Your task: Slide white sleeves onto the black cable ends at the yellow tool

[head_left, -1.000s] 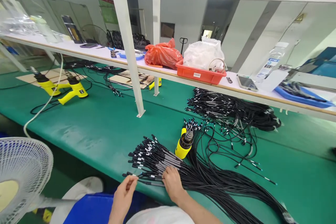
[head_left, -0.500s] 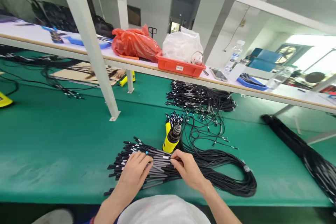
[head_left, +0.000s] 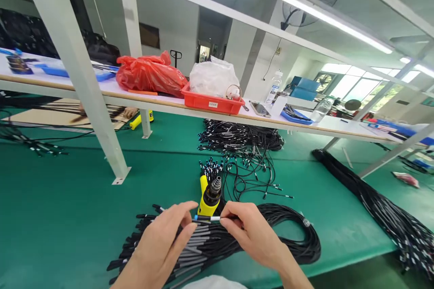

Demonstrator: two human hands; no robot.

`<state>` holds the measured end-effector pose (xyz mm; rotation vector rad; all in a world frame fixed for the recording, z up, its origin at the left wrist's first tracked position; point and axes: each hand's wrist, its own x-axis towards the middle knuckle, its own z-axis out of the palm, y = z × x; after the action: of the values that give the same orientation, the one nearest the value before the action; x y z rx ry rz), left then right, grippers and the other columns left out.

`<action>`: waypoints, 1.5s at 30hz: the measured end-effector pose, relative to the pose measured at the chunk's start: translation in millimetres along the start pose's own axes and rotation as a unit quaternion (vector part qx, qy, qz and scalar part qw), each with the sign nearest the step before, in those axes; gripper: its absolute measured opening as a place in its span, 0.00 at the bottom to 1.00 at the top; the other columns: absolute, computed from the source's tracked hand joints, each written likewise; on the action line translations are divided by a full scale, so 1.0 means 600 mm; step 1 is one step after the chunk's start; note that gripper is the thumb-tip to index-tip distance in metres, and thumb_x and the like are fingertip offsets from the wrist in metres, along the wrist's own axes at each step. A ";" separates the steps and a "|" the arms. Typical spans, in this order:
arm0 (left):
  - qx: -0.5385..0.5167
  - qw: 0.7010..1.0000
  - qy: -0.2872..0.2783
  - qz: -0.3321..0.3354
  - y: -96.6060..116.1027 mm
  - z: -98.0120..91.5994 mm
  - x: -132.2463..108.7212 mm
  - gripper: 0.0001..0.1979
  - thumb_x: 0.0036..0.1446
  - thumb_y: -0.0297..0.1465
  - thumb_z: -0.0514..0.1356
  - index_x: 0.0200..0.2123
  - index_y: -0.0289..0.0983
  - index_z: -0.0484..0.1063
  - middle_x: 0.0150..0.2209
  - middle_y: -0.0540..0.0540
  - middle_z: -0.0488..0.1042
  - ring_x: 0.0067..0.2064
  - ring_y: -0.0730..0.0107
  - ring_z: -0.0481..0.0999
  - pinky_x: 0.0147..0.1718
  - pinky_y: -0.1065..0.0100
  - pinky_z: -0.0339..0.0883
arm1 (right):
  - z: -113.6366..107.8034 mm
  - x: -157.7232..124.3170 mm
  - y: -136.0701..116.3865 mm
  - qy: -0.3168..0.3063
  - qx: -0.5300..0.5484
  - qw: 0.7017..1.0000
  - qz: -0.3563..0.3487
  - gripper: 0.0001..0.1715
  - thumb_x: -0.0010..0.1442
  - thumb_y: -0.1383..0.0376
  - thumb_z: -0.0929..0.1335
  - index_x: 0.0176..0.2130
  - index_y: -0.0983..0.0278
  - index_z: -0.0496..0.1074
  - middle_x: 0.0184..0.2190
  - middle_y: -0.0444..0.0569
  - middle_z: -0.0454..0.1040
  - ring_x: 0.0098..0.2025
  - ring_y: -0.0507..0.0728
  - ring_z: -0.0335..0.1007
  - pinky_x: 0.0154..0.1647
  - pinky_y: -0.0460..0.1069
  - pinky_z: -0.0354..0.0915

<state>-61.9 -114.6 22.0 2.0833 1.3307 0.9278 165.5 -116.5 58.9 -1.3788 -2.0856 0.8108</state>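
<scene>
My right hand [head_left: 252,235] pinches a black cable [head_left: 205,218] just behind its white sleeve, and the cable's blue-tipped end points left. Thumb and forefinger of my left hand [head_left: 166,237] are apart, close to that blue tip, with nothing visibly held between them. Both hands are above a bundle of black cables with grey sleeves [head_left: 195,250], whose loop [head_left: 313,239] curves round on the right. A yellow heat gun [head_left: 208,203] stands nozzle up just behind the held cable. More blue-tipped cable ends [head_left: 212,169] stick up behind it.
Across the green table [head_left: 162,185], a large heap of cables [head_left: 237,137] lies under the shelf [head_left: 162,99]. A long cable bundle [head_left: 359,189] stretches along the right. A white post [head_left: 77,76] rises at left. The shelf carries a red tray [head_left: 213,104]. Another person's hand [head_left: 129,113] shows far left.
The view has tilted up and turned right. My right hand has lifted the cable end off the bundle, and my left hand has come off the bundle with its fingers spread wider.
</scene>
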 end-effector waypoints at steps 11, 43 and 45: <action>0.026 0.995 -0.098 0.002 -0.007 0.019 0.066 0.19 0.66 0.44 0.44 0.28 0.43 0.65 0.30 0.48 0.72 0.31 0.64 0.71 0.31 0.68 0.63 | -0.006 0.033 0.029 0.032 0.112 0.992 0.040 0.06 0.62 0.67 0.64 0.32 0.61 0.66 0.28 0.42 0.70 0.29 0.51 0.65 0.27 0.43 0.58; -0.016 0.998 -0.035 -0.047 -0.040 0.083 0.207 0.26 0.64 0.49 0.45 0.19 0.39 0.59 0.19 0.53 0.63 0.24 0.70 0.63 0.26 0.69 0.50 | -0.012 0.131 0.122 0.114 0.040 0.992 0.025 0.08 0.59 0.68 0.64 0.27 0.62 0.64 0.23 0.40 0.68 0.24 0.50 0.60 0.24 0.44 0.54; -0.017 0.998 -0.037 -0.045 -0.041 0.085 0.209 0.26 0.64 0.49 0.45 0.19 0.39 0.60 0.19 0.53 0.64 0.24 0.70 0.63 0.26 0.69 0.50 | -0.012 0.132 0.125 0.117 0.035 0.992 0.025 0.08 0.59 0.68 0.64 0.27 0.62 0.64 0.23 0.40 0.68 0.24 0.50 0.61 0.25 0.44 0.54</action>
<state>-0.8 7.6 6.4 1.9953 1.3476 0.8217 189.4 -18.4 17.4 -1.4201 -1.8345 0.6986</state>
